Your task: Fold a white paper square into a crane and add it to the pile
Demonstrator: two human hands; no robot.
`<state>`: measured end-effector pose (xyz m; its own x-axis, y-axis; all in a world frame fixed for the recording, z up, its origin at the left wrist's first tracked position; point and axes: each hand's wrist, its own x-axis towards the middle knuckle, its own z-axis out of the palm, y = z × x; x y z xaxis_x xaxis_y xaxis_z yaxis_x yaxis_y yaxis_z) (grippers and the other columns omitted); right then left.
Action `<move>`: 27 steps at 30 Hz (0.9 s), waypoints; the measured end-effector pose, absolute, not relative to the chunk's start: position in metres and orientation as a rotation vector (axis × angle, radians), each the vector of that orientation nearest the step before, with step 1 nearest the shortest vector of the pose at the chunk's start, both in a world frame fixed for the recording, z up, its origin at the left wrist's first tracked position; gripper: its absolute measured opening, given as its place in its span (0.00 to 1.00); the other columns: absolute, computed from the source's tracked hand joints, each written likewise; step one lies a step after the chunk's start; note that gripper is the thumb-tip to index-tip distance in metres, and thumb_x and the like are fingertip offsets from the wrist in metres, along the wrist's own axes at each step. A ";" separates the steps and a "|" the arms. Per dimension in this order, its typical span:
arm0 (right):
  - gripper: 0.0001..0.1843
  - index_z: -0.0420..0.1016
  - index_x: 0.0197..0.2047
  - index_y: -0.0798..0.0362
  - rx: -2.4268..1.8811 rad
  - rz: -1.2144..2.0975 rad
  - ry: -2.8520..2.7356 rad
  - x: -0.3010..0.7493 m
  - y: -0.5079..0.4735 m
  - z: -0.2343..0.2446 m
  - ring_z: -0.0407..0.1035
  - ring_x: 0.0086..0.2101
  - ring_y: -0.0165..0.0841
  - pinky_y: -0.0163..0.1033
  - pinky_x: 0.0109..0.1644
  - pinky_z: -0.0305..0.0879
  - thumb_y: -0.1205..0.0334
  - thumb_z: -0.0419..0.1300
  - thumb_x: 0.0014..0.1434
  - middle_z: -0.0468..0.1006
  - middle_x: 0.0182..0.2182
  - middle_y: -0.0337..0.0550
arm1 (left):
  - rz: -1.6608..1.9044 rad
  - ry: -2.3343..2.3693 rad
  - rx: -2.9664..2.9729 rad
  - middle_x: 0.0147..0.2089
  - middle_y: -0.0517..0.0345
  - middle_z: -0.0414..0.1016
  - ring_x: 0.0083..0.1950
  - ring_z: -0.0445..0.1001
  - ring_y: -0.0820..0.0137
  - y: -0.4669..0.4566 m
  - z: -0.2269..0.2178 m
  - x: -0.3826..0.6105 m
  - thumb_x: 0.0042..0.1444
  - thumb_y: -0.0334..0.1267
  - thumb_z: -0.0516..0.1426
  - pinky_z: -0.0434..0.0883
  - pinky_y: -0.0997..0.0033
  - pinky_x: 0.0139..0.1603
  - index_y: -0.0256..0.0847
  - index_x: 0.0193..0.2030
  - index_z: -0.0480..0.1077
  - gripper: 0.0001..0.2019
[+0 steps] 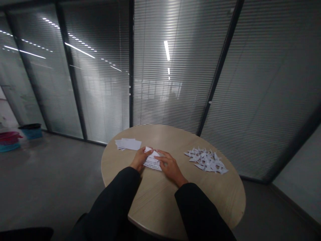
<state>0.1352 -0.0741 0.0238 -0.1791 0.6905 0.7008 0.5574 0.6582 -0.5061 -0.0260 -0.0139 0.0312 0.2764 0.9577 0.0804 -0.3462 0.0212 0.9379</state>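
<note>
Between my two hands is a sheet of white paper [152,162] with printed lines on it, its top folded toward a point. My left hand [140,158] grips the paper's left edge, thumb on top. On the right side, my right hand [170,164] has its thumb and fingers on the folded part. Flat white sheets [130,144] lie in a small stack to the left, beyond my left hand. To the right sits a heap of small folded white paper pieces [207,160] with pointed tips.
The round wooden table [160,134] stands close to a glass partition with blinds [173,83]. On the floor at far left are a blue bin with a black liner [33,132] and a red-and-blue bin [9,141].
</note>
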 end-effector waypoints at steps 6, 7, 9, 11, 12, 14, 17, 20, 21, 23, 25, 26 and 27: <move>0.20 0.73 0.45 0.56 -1.132 0.783 -1.423 0.136 -0.066 0.021 0.73 0.35 0.37 0.39 0.38 0.68 0.52 0.56 0.54 0.79 0.34 0.46 | 1.195 0.705 1.234 0.32 0.50 0.78 0.27 0.74 0.70 -0.020 0.037 -0.021 0.35 0.44 0.68 0.67 0.74 0.27 0.33 0.36 0.70 0.23; 0.19 0.75 0.38 0.57 -1.139 0.836 -1.444 0.136 -0.064 0.020 0.72 0.32 0.36 0.38 0.36 0.67 0.50 0.58 0.52 0.79 0.30 0.45 | 1.191 0.705 1.253 0.32 0.49 0.78 0.27 0.74 0.70 -0.021 0.037 -0.020 0.34 0.44 0.68 0.66 0.74 0.27 0.33 0.36 0.70 0.23; 0.19 0.75 0.28 0.57 -1.177 0.859 -1.483 0.136 -0.062 0.017 0.70 0.28 0.34 0.35 0.31 0.64 0.47 0.60 0.49 0.77 0.24 0.42 | 1.173 0.703 1.278 0.32 0.49 0.78 0.26 0.73 0.70 -0.022 0.037 -0.018 0.33 0.46 0.68 0.65 0.75 0.25 0.33 0.37 0.70 0.25; 0.20 0.74 0.25 0.57 -1.206 0.857 -1.479 0.137 -0.062 0.015 0.68 0.25 0.32 0.34 0.27 0.61 0.45 0.60 0.47 0.75 0.21 0.40 | 1.160 0.701 1.284 0.31 0.50 0.78 0.25 0.73 0.70 -0.022 0.036 -0.017 0.33 0.46 0.68 0.65 0.75 0.24 0.33 0.37 0.70 0.26; 0.21 0.74 0.24 0.57 -1.213 0.863 -1.468 0.137 -0.062 0.015 0.67 0.24 0.31 0.33 0.26 0.60 0.45 0.61 0.46 0.74 0.20 0.39 | 1.157 0.706 1.282 0.30 0.50 0.78 0.24 0.72 0.71 -0.022 0.036 -0.017 0.32 0.46 0.68 0.65 0.75 0.23 0.33 0.37 0.70 0.26; 0.21 0.74 0.24 0.58 -1.222 0.883 -1.449 0.138 -0.062 0.015 0.67 0.23 0.31 0.33 0.25 0.60 0.44 0.62 0.45 0.74 0.19 0.39 | 1.156 0.726 1.278 0.27 0.52 0.77 0.21 0.71 0.72 -0.023 0.037 -0.016 0.32 0.46 0.69 0.63 0.75 0.21 0.33 0.35 0.71 0.25; 0.21 0.76 0.25 0.58 -1.230 0.916 -1.414 0.138 -0.063 0.016 0.68 0.23 0.32 0.34 0.26 0.61 0.45 0.63 0.42 0.75 0.20 0.40 | 1.142 0.746 1.276 0.24 0.54 0.75 0.20 0.69 0.73 -0.024 0.038 -0.017 0.32 0.46 0.68 0.62 0.76 0.20 0.32 0.32 0.72 0.23; 0.22 0.77 0.27 0.59 -1.232 0.936 -1.367 0.137 -0.063 0.016 0.70 0.24 0.33 0.35 0.27 0.62 0.46 0.65 0.41 0.76 0.21 0.41 | 1.136 0.753 1.267 0.21 0.55 0.73 0.19 0.68 0.73 -0.025 0.038 -0.018 0.34 0.46 0.68 0.60 0.76 0.19 0.31 0.31 0.73 0.21; 0.21 0.77 0.27 0.59 -1.234 0.939 -1.355 0.137 -0.063 0.016 0.70 0.24 0.33 0.35 0.27 0.63 0.46 0.65 0.40 0.76 0.21 0.41 | 1.136 0.752 1.261 0.21 0.56 0.73 0.19 0.68 0.74 -0.025 0.038 -0.018 0.34 0.46 0.67 0.60 0.76 0.19 0.31 0.31 0.74 0.21; 0.21 0.77 0.26 0.59 -1.240 0.943 -1.338 0.136 -0.063 0.015 0.70 0.23 0.34 0.35 0.26 0.62 0.47 0.65 0.40 0.76 0.21 0.41 | 1.142 0.753 1.249 0.21 0.55 0.73 0.18 0.68 0.73 -0.025 0.038 -0.018 0.35 0.46 0.67 0.60 0.76 0.19 0.31 0.31 0.74 0.20; 0.20 0.76 0.26 0.59 -1.243 0.947 -1.329 0.136 -0.062 0.014 0.70 0.23 0.34 0.35 0.25 0.62 0.47 0.65 0.40 0.77 0.21 0.41 | 1.147 0.763 1.250 0.21 0.55 0.74 0.18 0.68 0.73 -0.026 0.038 -0.018 0.36 0.46 0.67 0.60 0.76 0.19 0.31 0.30 0.74 0.19; 0.20 0.76 0.26 0.59 -1.243 0.946 -1.329 0.136 -0.062 0.014 0.70 0.23 0.34 0.35 0.25 0.63 0.48 0.65 0.40 0.77 0.21 0.41 | 1.148 0.767 1.253 0.21 0.55 0.74 0.18 0.68 0.73 -0.026 0.038 -0.018 0.37 0.46 0.66 0.60 0.76 0.19 0.31 0.30 0.74 0.19; 0.20 0.77 0.26 0.59 -1.244 0.942 -1.334 0.136 -0.062 0.014 0.70 0.23 0.34 0.35 0.25 0.63 0.48 0.65 0.40 0.77 0.21 0.41 | 1.147 0.769 1.256 0.21 0.55 0.73 0.18 0.68 0.73 -0.026 0.039 -0.018 0.37 0.47 0.66 0.60 0.76 0.19 0.32 0.30 0.74 0.19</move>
